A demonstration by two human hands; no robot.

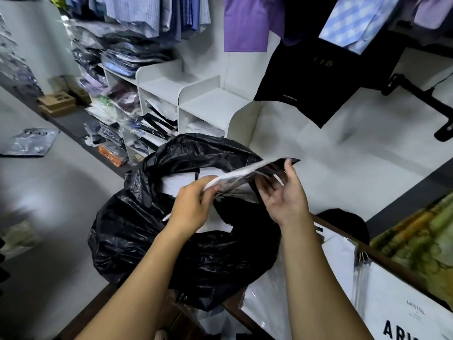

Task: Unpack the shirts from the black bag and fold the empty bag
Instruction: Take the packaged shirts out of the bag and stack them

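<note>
Shelving with packed shirts is seen behind the worktop. On its near corner the black bag is slumped, mouth open, white packs inside. Above that mouth a packed shirt is held flat: its left end is pinched by the left hand, while the right hand is spread loosely beneath its right end.

Even, cool overhead light fills the scene, with soft glare on the crinkled black bag. Left of the bag the floor smears into motion blur; above it, shelves and hanging shirts bend with wide-angle distortion
</note>
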